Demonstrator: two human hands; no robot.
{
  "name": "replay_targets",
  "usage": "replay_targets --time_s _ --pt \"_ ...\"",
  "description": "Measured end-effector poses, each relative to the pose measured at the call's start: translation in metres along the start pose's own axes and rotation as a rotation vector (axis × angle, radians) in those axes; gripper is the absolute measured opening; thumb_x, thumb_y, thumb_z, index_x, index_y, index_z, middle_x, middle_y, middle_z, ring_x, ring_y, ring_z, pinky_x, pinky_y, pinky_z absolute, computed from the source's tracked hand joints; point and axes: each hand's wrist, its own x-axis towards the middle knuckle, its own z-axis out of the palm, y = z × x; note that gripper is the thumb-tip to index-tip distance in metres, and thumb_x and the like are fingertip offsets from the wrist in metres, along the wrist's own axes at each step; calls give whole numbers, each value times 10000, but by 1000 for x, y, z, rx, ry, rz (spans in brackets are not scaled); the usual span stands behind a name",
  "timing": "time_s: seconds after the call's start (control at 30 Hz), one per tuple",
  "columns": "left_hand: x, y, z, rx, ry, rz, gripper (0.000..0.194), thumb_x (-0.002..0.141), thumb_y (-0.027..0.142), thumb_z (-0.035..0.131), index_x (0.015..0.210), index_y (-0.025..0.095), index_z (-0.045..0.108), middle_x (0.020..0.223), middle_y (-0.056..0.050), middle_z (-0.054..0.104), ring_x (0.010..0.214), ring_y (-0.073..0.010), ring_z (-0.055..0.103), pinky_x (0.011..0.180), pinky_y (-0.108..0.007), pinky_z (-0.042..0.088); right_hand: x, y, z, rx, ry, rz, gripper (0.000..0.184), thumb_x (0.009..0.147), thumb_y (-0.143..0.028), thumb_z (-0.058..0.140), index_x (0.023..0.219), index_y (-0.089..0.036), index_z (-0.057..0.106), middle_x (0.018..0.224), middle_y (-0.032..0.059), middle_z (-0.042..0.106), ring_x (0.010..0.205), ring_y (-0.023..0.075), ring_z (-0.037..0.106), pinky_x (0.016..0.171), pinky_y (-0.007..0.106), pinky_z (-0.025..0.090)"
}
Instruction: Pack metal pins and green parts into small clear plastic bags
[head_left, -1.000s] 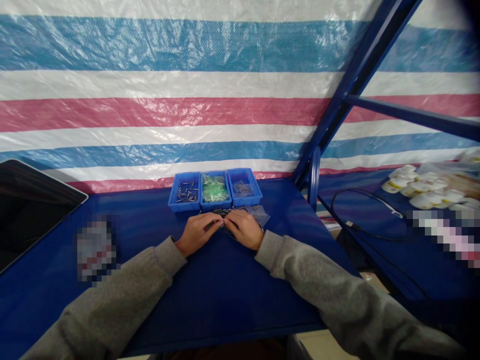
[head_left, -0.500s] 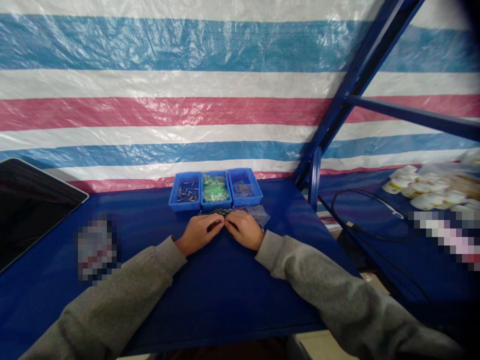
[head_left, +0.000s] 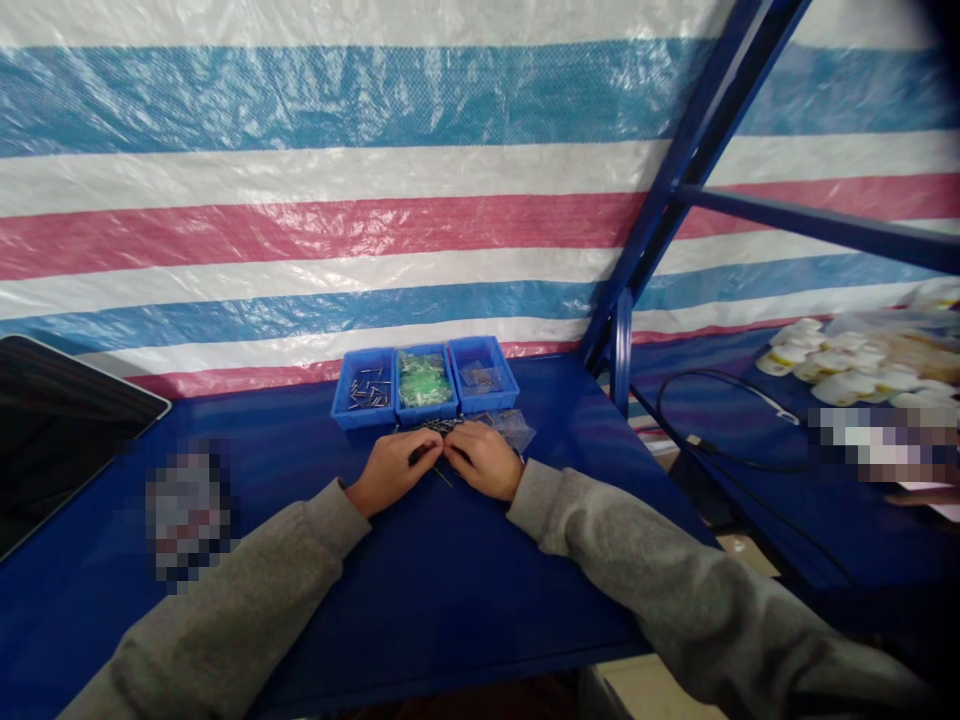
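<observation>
My left hand (head_left: pixel 396 466) and my right hand (head_left: pixel 482 459) meet fingertip to fingertip over the blue table, each closed in a pinch. What they pinch is hidden by the fingers. A thin greenish line (head_left: pixel 444 478) shows just below the fingertips; I cannot tell what it belongs to. Right behind the hands lies a pile of small dark metal pieces (head_left: pixel 429 426). Beside my right hand a clear plastic bag (head_left: pixel 516 428) lies flat. Three blue bins stand behind: the left one holds metal pins (head_left: pixel 369 388), the middle one green-printed packets (head_left: pixel 424 380), the right one small clear bags (head_left: pixel 480 377).
A dark screen (head_left: pixel 60 440) stands at the left, with a blurred-out item (head_left: pixel 187 515) on the table (head_left: pixel 450 590) near it. At the right are a blue metal frame (head_left: pixel 621 350), a black cable (head_left: pixel 664 395) and several white rolls (head_left: pixel 844 380). Striped sheeting (head_left: pixel 300 230) hangs behind.
The view has tilted slightly. Both hands keep their place against each other, and the thin greenish line now shows beneath the fingertips.
</observation>
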Motion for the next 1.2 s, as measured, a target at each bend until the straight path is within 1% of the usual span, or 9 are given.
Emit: replay_targets --time_s 0.2,0.4,0.57,0.67,0.8,1.0,1.2 --pt "0 1 -1 15 -20 -17 173 874 279 449 857 194 599 719 21 616 582 -88 536 550 -184 388 1 -1 -2 -24 -11 -1 142 872 -168 447 788 -175 561 759 40 585 755 159 512 723 282 370" --pt "0 0 0 2 7 0 193 880 292 441 866 192 605 740 10 629 636 -100 563 593 -188 413 0 -2 -2 1 -5 -2 123 868 -167 461 796 -176 560 760 41 586 765 161 519 729 281 371" --pt "0 0 0 -38 26 -1 198 887 290 433 891 190 604 801 0 648 704 -109 588 642 -196 438 0 -3 -2 10 2 7 137 878 -176 455 796 -177 564 766 42 588 769 159 522 729 281 373" --pt "0 0 -1 -59 43 -6 191 885 283 442 898 189 608 819 1 653 702 -106 593 644 -195 446 0 -4 -3 17 3 8 144 883 -180 445 811 -176 570 771 42 589 772 159 522 725 283 374" --pt "-1 -1 0 -62 51 -16 180 880 284 458 897 185 608 837 2 656 661 -95 584 627 -191 445 0 -5 -4 18 0 11 108 867 -189 474 828 -176 573 764 37 585 765 159 519 715 285 373" --pt "-3 -2 1 -56 103 -38 170 868 293 491 913 182 611 802 5 656 600 -84 558 589 -187 432 -1 -4 -3 21 15 12 77 848 -184 497 819 -176 569 747 28 573 745 154 512 707 281 368" --pt "-2 -1 -1 -38 170 -53 184 865 303 493 895 172 619 751 1 647 613 -95 564 624 -196 440 -2 -5 -4 8 8 19 57 840 -217 529 832 -174 565 775 29 579 764 155 512 715 284 352"
